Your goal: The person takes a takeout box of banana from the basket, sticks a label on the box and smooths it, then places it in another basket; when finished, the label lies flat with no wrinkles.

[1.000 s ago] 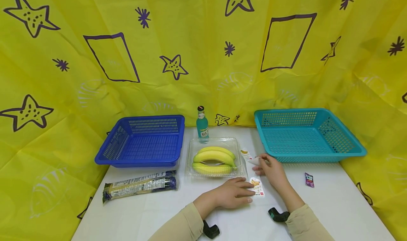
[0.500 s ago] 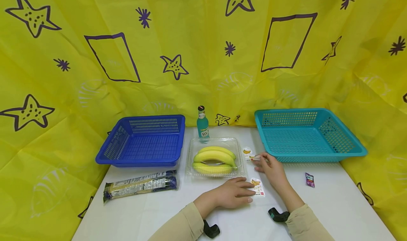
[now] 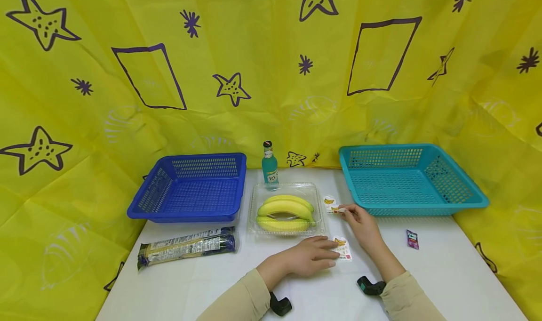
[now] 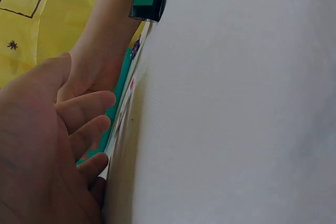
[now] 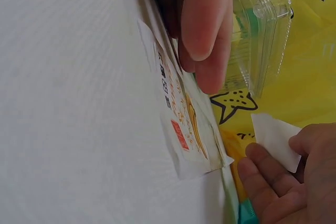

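My right hand [image 3: 362, 224] pinches a small banana sticker [image 3: 336, 210] between thumb and fingers; its blank white side [image 5: 275, 142] faces the right wrist camera. Just behind lies a label with a banana print [image 3: 329, 201]. My left hand [image 3: 310, 256] rests on the white table, palm down with fingers extended. Its fingertips lie on the left edge of another banana label [image 3: 342, 249], whose red mark and lettering show in the right wrist view. Beyond my left hand, a lidded clear plastic box [image 3: 251, 224] holds yellow bananas [image 3: 283, 209].
A blue basket [image 3: 186, 217] stands at the back left and a teal basket [image 3: 417, 210] at the back right. A teal bottle [image 3: 269, 165] stands behind the box. A long plastic packet [image 3: 188, 248] lies at left, a small purple packet [image 3: 412, 239] at right.
The sticker in my right hand has turned, so its white flap shows less and its banana print shows more in the head view. The right fingers shifted slightly; the left hand stayed put.
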Available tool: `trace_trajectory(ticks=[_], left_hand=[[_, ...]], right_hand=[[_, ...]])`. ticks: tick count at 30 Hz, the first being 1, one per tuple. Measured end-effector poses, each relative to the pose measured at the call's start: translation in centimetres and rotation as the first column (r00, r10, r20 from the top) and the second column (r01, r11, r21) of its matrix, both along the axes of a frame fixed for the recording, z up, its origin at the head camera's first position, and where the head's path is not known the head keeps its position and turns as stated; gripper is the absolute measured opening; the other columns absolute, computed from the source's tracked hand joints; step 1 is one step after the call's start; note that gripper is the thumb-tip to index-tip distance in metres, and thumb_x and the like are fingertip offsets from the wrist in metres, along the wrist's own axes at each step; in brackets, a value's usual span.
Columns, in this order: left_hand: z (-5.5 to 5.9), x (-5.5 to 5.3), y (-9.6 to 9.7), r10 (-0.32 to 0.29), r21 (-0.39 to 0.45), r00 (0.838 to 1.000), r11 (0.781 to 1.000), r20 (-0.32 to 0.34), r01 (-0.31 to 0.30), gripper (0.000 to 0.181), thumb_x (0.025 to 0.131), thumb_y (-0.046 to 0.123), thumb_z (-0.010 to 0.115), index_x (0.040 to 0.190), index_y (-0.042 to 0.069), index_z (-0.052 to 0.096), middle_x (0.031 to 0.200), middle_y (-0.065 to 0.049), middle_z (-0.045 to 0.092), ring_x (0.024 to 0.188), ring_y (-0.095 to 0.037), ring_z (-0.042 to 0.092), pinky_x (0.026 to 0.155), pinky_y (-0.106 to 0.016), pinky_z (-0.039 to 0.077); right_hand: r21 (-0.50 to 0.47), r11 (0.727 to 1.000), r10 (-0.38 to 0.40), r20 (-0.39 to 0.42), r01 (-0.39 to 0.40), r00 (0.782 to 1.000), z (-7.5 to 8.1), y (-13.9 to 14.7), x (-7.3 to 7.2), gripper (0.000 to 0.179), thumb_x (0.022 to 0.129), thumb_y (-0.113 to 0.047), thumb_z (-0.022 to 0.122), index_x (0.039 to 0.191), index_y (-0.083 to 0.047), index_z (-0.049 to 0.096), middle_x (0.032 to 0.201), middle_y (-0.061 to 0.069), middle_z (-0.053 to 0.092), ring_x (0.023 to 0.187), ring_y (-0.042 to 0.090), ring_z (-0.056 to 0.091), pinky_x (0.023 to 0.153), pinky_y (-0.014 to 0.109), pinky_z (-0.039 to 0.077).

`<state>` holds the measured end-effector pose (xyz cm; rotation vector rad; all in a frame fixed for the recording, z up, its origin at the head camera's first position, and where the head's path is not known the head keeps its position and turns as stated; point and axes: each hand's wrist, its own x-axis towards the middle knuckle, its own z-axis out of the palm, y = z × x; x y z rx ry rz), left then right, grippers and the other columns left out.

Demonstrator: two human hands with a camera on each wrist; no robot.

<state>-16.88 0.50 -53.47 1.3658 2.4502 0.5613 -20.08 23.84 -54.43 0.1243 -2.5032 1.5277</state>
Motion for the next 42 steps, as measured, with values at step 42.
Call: trace_trajectory(ticks=[42], left_hand=[[4.3, -5.4, -11.9, 0.640, 0.483, 0.696, 0.520, 0.326, -0.704, 0.038, 0.106, 0.029, 0.045, 0.140, 0.017, 0.057, 0.162, -0.006, 0.030, 0.152, -0.032, 0.021, 0.116, -0.059, 0.032]], right_hand=[[0.104, 0.995, 0.026, -0.152, -0.010, 0.988, 0.6, -0.2, 0.2, 0.023, 0.091, -0.003, 0.067, 0.113, -0.004, 0.074, 0.135, 0.015, 0.063, 0.099, -0.018, 0.051, 0.073, 0.003, 0.044]])
